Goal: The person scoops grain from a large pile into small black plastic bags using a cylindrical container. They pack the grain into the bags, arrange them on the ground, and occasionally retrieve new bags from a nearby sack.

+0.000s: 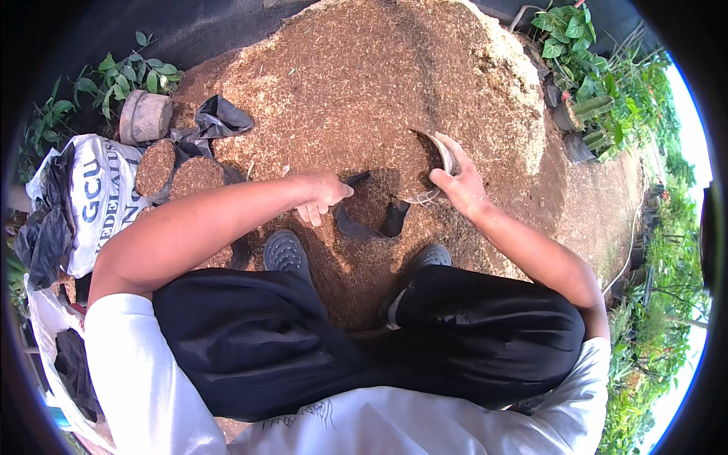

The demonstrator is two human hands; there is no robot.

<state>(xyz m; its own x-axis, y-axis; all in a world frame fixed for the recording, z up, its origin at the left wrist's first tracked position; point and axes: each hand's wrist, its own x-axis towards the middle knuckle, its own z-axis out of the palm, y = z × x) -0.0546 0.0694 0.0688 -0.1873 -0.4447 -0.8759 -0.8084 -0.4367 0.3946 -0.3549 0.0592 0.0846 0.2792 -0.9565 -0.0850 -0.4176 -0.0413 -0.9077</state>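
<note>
Low in front of me, between my feet, a black plastic grow bag (353, 224) stands with its mouth open and brown soil mix showing inside. My left hand (322, 196) is closed on its left rim, the fingers bent at the edge. My right hand (462, 182) grips a pale, curved bowl-like scoop (449, 158) by its outer side, thumb on the near edge. The scoop is tipped on its side beside the bag, its hollow turned left towards the soil. Its exact kind is partly hidden by the hand.
A large soil mound (364, 83) rises ahead. To the left are filled bags (199, 176), crumpled black plastic (221, 117), a grey pot (145, 116) and a white sack (95, 201). My shoes (286, 254) flank the bag. Potted plants (580, 114) line the right.
</note>
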